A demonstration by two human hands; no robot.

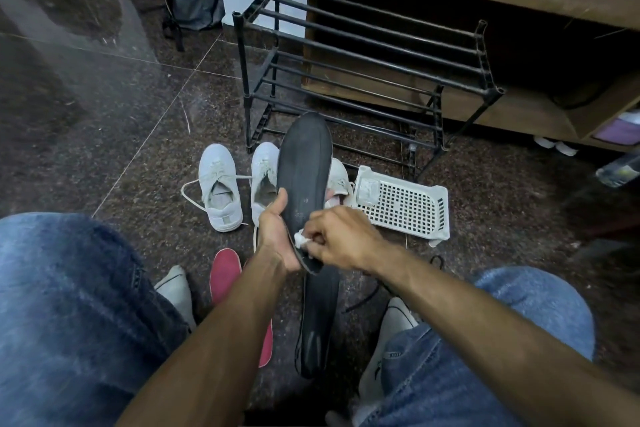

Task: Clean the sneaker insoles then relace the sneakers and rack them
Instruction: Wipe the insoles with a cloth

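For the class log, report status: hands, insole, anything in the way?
Left hand grips black insole. Right hand pinches white wipe against its heel end. Rack bare, sneakers on floor. Nothing blocking.

A small pale number that looked like "10" stood on the underside of the black insole (304,163) held upright. Fainter marks sat just below it, near the heel, too blurred to be read.
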